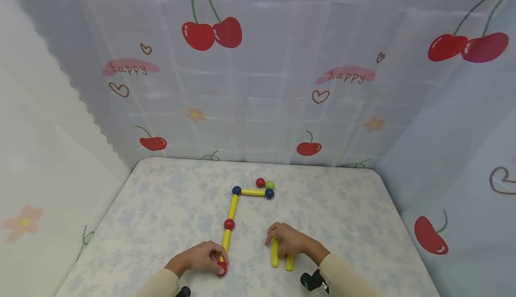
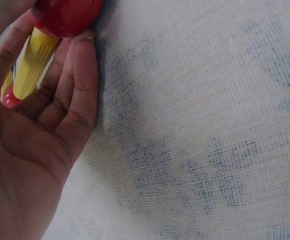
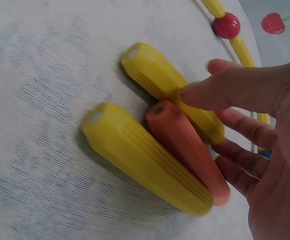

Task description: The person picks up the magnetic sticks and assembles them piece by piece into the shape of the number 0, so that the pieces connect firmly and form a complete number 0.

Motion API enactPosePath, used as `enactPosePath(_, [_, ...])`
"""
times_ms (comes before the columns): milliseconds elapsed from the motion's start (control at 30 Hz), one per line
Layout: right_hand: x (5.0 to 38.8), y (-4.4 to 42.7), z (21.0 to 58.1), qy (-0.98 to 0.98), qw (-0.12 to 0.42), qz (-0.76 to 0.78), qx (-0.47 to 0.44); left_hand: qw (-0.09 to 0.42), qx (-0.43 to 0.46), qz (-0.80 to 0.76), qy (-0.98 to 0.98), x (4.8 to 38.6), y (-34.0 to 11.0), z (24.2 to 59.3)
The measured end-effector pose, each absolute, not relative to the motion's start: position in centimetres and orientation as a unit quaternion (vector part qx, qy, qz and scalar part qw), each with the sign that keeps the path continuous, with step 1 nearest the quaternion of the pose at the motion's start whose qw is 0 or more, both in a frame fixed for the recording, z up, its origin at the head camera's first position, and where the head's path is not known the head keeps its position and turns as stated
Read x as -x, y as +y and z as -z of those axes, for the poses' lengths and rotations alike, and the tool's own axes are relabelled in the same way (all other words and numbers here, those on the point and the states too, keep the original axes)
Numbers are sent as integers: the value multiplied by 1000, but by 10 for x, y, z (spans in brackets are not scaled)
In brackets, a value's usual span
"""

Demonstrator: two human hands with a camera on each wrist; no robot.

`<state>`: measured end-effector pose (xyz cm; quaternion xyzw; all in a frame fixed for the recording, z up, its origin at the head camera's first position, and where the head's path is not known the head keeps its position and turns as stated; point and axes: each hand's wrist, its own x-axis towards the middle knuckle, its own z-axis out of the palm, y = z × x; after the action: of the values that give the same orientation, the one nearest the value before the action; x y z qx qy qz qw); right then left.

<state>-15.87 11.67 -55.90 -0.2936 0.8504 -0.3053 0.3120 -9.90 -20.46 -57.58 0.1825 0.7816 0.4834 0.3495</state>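
My left hand (image 1: pixel 200 256) pinches a red ball (image 1: pixel 221 269) at the near end of a chain of balls and yellow magnetic rods. In the left wrist view, the fingers lie around the ball (image 2: pixel 70 15) and beside its yellow rod (image 2: pixel 33 65). Over some loose rods, my right hand (image 1: pixel 292 239) has its thumb on one yellow rod (image 3: pixel 149 70) and its fingers at the far side, their tips partly hidden. An orange rod (image 3: pixel 187 147) lies beside it, followed by a second yellow rod (image 3: pixel 145 160). The head view hides the orange rod.
The chain runs away through a middle red ball (image 1: pixel 229 224) to a blue ball (image 1: pixel 236 191), then right to another blue ball (image 1: pixel 269 194). Behind that sit a loose red ball (image 1: pixel 260 182) and a green ball (image 1: pixel 270 184). A dark object (image 1: pixel 312 281) lies near the right sleeve.
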Motion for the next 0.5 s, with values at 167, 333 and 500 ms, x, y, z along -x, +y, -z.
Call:
enactPosePath(167, [156, 116, 565, 856, 279, 270, 343, 350, -174, -476, 788, 101, -205, 582])
enactPosePath(333, [155, 114, 566, 866, 258, 251, 347, 348, -177, -483, 784, 101, -207, 582])
enactPosePath(500, [157, 113, 572, 881, 231, 208, 358, 339, -187, -494, 779, 99, -206, 584])
